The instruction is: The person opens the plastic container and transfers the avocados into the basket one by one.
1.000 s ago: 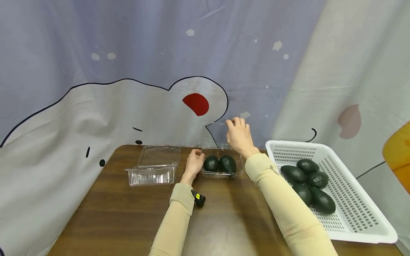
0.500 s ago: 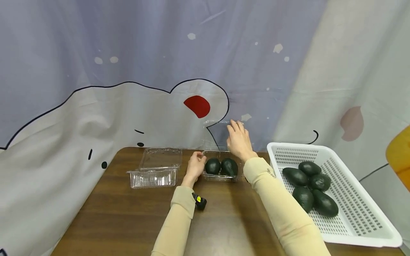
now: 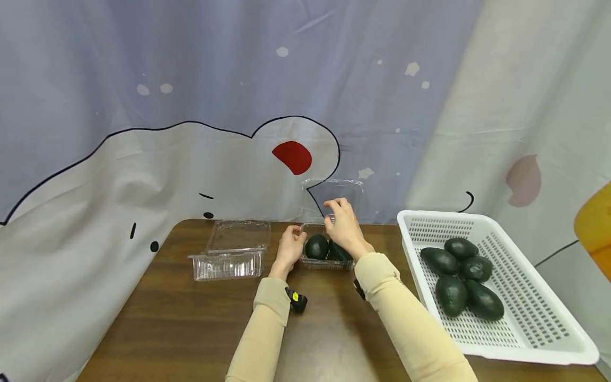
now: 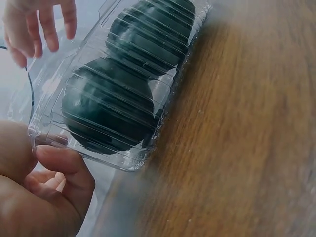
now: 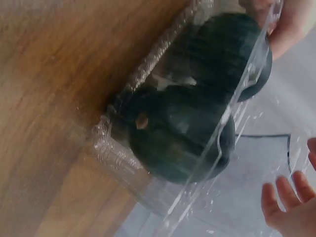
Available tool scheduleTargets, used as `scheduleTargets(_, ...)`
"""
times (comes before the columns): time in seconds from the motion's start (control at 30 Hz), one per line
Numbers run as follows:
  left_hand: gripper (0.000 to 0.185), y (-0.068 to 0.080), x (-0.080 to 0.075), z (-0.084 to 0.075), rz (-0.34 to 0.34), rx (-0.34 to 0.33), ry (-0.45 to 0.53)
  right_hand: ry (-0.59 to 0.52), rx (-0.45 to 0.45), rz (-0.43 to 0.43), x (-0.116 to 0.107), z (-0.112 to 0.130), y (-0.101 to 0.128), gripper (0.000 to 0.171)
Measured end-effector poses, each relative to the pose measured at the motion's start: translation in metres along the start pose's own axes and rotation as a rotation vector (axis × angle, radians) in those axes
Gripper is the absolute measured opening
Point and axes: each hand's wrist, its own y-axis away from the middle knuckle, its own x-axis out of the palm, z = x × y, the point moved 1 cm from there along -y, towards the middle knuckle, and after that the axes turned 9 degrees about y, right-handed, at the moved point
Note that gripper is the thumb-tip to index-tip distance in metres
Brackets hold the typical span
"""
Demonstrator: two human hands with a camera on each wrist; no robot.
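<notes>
Two dark green avocados (image 3: 316, 247) lie side by side in a clear plastic clamshell container (image 3: 329, 264). Its hinged lid (image 3: 352, 190) stands raised behind, near the curtain. At the container's left end, my left hand (image 3: 289, 247) pinches the rim between thumb and fingers; the left wrist view shows this hand (image 4: 54, 197) close up. My right hand (image 3: 345, 227) hovers over the right side of the container, fingers spread and loosely bent, holding nothing. It partly hides the right avocado (image 3: 337, 252). In the right wrist view, the ribbed container wall (image 5: 123, 148) lies between camera and avocados.
Another clear clamshell container (image 3: 228, 265) sits unfolded to the left on the brown wooden table (image 3: 191, 329). To the right, a white perforated basket (image 3: 530, 307) holds several avocados (image 3: 451, 296). A printed curtain (image 3: 229, 170) hangs behind the table.
My right hand has left the raised lid's upper edge and come down and slightly left, over the container. The lid stays upright. My left hand keeps its place at the rim.
</notes>
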Motion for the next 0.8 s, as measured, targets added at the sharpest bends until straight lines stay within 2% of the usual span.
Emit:
scheduleTargets(0.1,0.029,0.001,0.0,0.0,0.005,-0.018,-0.007,0.031,-0.041,0.093,0.004,0.005,0.004,0.028)
scheduleTargets(0.33,0.022,0.0,-0.002,0.0,0.012,-0.019,0.018,0.197,-0.201,0.269,0.005,0.012,0.011,0.024)
scheduleTargets(0.5,0.021,-0.001,-0.002,0.003,0.026,-0.031,0.038,0.279,-0.227,0.377,0.006,0.012,0.015,0.028)
scheduleTargets(0.8,0.022,0.0,-0.004,0.006,0.051,-0.062,0.088,0.333,-0.252,0.469,0.013,0.012,0.019,0.05)
